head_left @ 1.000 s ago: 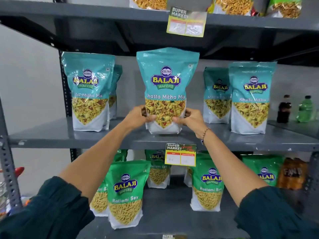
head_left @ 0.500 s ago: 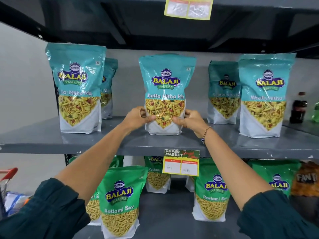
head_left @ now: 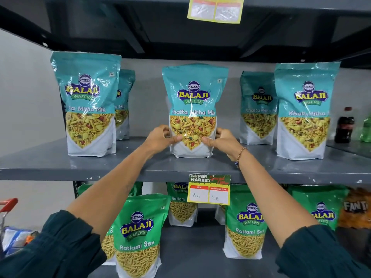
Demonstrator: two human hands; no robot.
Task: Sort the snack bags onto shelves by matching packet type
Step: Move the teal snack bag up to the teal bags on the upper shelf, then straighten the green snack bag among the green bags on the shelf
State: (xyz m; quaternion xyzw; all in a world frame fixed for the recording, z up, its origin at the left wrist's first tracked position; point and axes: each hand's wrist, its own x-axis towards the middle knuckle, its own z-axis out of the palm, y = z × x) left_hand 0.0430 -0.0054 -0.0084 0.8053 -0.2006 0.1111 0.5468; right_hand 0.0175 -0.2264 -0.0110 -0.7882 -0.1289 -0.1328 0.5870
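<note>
A teal Khatta Mitha Mix bag (head_left: 193, 93) stands upright on the middle grey shelf (head_left: 140, 169), in the centre. My left hand (head_left: 160, 137) grips its lower left side and my right hand (head_left: 222, 140) its lower right side, thumbs on the front. More teal bags of the same kind stand on this shelf: one at the left (head_left: 88, 103) with another behind it (head_left: 124, 105), and two at the right (head_left: 305, 111) (head_left: 258, 107). Green Ratlami Sev bags (head_left: 138, 233) (head_left: 247, 223) stand on the shelf below.
A yellow price tag (head_left: 208, 189) hangs from the middle shelf's front edge, another (head_left: 215, 10) from the shelf above. Dark and green drink bottles (head_left: 344, 125) stand at the far right. An orange snack bag (head_left: 355, 207) sits lower right. A red-handled trolley (head_left: 8, 205) is lower left.
The held teal bag has come down from a raised position and now rests with its base on the middle shelf. Both hands stay on it. The view has moved closer.
</note>
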